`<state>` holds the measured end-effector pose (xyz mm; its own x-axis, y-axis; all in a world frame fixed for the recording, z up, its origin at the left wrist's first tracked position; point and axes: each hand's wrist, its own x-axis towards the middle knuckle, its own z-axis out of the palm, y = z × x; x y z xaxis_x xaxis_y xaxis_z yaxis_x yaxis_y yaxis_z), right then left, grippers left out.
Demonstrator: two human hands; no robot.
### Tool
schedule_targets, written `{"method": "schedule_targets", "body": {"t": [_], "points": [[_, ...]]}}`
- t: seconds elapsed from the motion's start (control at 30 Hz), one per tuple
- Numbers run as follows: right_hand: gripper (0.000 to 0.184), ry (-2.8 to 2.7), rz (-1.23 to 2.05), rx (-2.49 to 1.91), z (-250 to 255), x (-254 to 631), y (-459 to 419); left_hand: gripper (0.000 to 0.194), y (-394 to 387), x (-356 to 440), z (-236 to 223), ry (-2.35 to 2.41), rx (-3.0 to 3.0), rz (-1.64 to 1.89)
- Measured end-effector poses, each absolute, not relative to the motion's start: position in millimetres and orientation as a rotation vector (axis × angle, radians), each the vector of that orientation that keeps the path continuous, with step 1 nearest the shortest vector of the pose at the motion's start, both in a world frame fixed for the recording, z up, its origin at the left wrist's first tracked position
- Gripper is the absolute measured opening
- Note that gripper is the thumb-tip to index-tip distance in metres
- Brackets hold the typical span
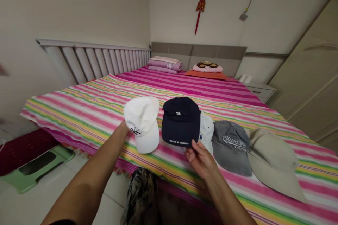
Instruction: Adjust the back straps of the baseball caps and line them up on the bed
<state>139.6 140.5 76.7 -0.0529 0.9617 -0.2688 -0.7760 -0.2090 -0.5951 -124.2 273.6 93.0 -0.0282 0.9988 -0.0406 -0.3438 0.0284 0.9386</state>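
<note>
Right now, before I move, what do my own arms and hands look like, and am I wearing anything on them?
Your right hand and left forearm are bare, with no watch or bracelet visible. A dark sleeve edge shows at the bottom of the view, on the left arm.

Even, fairly dim indoor light with no visible source, faint soft shadows beneath the navy baseball cap (181, 121), wide-angle curvature bending the wall-mounted radiator (89, 59), and a blurred object (3, 70) smeared at the left edge.
</note>
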Motion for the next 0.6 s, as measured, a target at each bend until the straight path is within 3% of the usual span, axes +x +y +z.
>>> {"method": "schedule_targets", "body": {"t": [0.1,0.3,0.43,0.6], "points": [[0.031,-0.522,1.621,-0.672,77.6,162.5,115.3,0.009,274.0,-114.4,77.5,1.220,0.845,1.398],[0.024,-0.705,1.646,-0.716,55.7,191.0,73.9,0.029,246.5,-84.9,87.6,1.311,0.860,1.517],[0.028,-0.856,1.710,-0.831,30.5,187.4,54.4,0.039,202.3,-44.8,88.2,0.894,0.887,1.099],[0.037,-1.088,1.745,-1.046,18.9,196.7,36.9,0.029,160.8,-15.8,84.9,0.453,0.732,0.869]]}}
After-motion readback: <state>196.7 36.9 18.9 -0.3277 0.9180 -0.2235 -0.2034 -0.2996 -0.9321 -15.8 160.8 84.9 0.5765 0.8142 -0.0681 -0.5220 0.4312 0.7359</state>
